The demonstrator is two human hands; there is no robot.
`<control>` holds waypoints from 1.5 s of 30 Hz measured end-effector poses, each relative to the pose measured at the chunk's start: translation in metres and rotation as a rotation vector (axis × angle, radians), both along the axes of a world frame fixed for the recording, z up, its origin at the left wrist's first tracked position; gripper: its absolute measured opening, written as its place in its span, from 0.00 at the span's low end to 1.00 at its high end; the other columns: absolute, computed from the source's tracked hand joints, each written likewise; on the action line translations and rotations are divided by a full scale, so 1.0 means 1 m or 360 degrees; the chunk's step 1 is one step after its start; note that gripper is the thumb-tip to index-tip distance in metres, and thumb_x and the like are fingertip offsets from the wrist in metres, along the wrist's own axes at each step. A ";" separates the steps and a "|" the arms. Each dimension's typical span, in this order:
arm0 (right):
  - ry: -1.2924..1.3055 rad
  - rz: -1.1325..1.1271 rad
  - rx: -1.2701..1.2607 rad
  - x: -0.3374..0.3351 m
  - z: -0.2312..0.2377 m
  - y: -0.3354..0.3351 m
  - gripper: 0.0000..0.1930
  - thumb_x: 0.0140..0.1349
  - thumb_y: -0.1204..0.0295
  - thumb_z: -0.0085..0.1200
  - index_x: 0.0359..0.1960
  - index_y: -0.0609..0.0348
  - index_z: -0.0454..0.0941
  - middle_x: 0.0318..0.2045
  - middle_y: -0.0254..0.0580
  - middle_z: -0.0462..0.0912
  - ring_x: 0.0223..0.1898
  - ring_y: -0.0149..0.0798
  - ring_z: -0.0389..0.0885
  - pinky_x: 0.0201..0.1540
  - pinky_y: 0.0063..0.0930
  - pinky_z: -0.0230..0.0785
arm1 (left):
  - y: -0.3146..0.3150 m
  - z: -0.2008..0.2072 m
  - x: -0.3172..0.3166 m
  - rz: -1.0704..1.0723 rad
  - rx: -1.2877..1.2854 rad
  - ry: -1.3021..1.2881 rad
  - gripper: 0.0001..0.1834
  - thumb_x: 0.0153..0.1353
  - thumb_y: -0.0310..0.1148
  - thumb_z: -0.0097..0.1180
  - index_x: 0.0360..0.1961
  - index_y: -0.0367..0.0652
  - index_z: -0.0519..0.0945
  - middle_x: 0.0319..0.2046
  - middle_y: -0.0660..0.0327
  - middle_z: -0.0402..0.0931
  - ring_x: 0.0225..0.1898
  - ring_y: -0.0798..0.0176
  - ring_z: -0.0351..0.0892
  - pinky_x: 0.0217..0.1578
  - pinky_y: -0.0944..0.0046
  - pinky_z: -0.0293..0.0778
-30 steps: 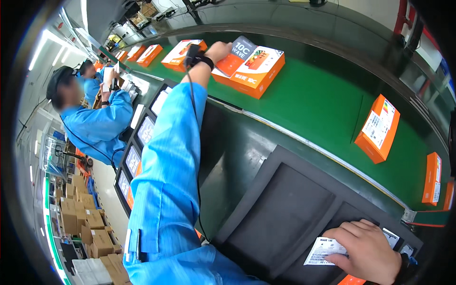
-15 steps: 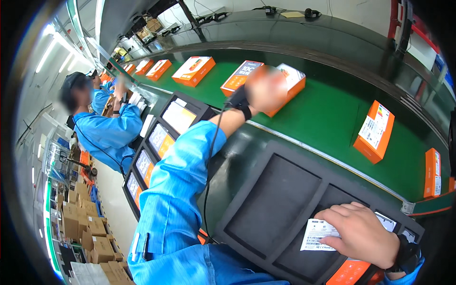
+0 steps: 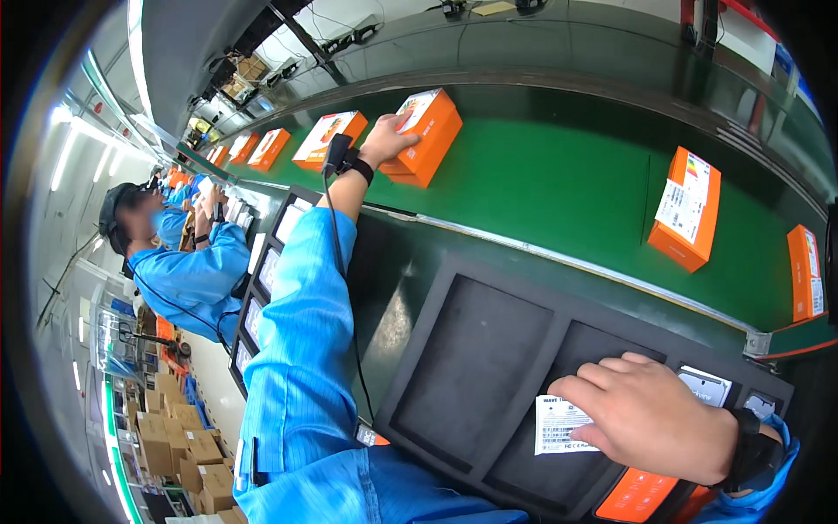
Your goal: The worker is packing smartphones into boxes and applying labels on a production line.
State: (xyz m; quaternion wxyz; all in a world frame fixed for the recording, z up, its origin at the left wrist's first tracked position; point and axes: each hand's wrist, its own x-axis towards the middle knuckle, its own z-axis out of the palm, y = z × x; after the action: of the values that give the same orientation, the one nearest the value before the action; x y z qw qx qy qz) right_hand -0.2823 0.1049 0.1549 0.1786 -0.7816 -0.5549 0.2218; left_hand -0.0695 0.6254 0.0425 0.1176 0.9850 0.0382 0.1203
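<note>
My left hand [image 3: 388,140] stretches out over the green conveyor and grips an orange-and-white box [image 3: 428,144] by its near left side. Whether another box lies beneath or behind that one I cannot tell. Lower right, my right hand [image 3: 650,419] is closed on a white printed slip [image 3: 559,426], thumb on its face and fingers curled past its edge. It hovers over a compartment of the black foam tray [image 3: 489,480]. In the tray beside it show a flat piece with a pale printed face [image 3: 705,386] and an orange piece with white icons [image 3: 637,493].
More orange boxes stand on the belt [image 3: 541,192]: one in the middle right [image 3: 687,210], one at far right [image 3: 807,272], several at left. A second black tray [image 3: 284,227] holds printed pieces. A co-worker in blue [image 3: 192,266] stands left; cartons [image 3: 188,437] fill the floor behind.
My left hand has moved left along the belt with the orange-and-white box, toward the boxes at left. My right hand still holds the white slip over the tray. The view has shifted slightly.
</note>
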 end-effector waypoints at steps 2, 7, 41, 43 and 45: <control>0.0015 0.0002 -0.0008 0.002 -0.001 0.004 0.20 0.54 0.68 0.61 0.48 0.57 0.73 0.34 0.40 0.76 0.41 0.44 0.77 0.46 0.34 0.66 | -0.016 -0.003 -0.001 0.0088 0.0133 0.0071 0.40 0.46 0.50 0.61 0.63 0.50 0.70 0.61 0.47 0.65 0.61 0.48 0.67 0.59 0.57 0.66; 0.0039 -0.0020 0.0005 0.005 -0.007 0.012 0.19 0.55 0.69 0.60 0.48 0.57 0.74 0.33 0.40 0.76 0.40 0.44 0.76 0.46 0.34 0.66 | -0.051 -0.020 -0.010 0.0392 0.0308 0.0076 0.40 0.45 0.54 0.60 0.64 0.64 0.69 0.64 0.51 0.62 0.62 0.43 0.65 0.60 0.50 0.65; 0.0500 -0.0821 0.0562 0.212 -0.063 0.220 0.18 0.62 0.72 0.53 0.53 0.65 0.75 0.38 0.39 0.83 0.39 0.28 0.79 0.45 0.25 0.70 | -0.109 -0.098 -0.130 -0.0024 -0.0601 -0.0893 0.29 0.49 0.25 0.58 0.56 0.50 0.74 0.62 0.47 0.59 0.61 0.39 0.62 0.60 0.49 0.64; 0.0464 -0.0864 0.0535 0.230 -0.080 0.234 0.18 0.62 0.72 0.53 0.53 0.65 0.75 0.38 0.39 0.83 0.39 0.28 0.79 0.45 0.25 0.70 | -0.108 -0.098 -0.129 -0.0080 -0.0624 -0.0904 0.29 0.49 0.25 0.57 0.56 0.50 0.73 0.62 0.49 0.60 0.61 0.41 0.62 0.59 0.50 0.65; 0.0445 -0.0911 0.0514 0.252 -0.098 0.238 0.19 0.62 0.71 0.53 0.54 0.64 0.75 0.39 0.40 0.83 0.40 0.28 0.79 0.46 0.25 0.70 | -0.114 -0.093 -0.129 -0.0076 -0.0672 -0.0825 0.28 0.50 0.25 0.57 0.56 0.50 0.74 0.62 0.50 0.60 0.61 0.42 0.62 0.59 0.51 0.66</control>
State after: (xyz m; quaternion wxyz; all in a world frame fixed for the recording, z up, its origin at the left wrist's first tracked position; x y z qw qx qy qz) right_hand -0.0306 0.3427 0.0570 0.4290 -0.8291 -0.3116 0.1772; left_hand -0.1982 0.5113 -0.0505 0.3277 0.8762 0.0080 0.3534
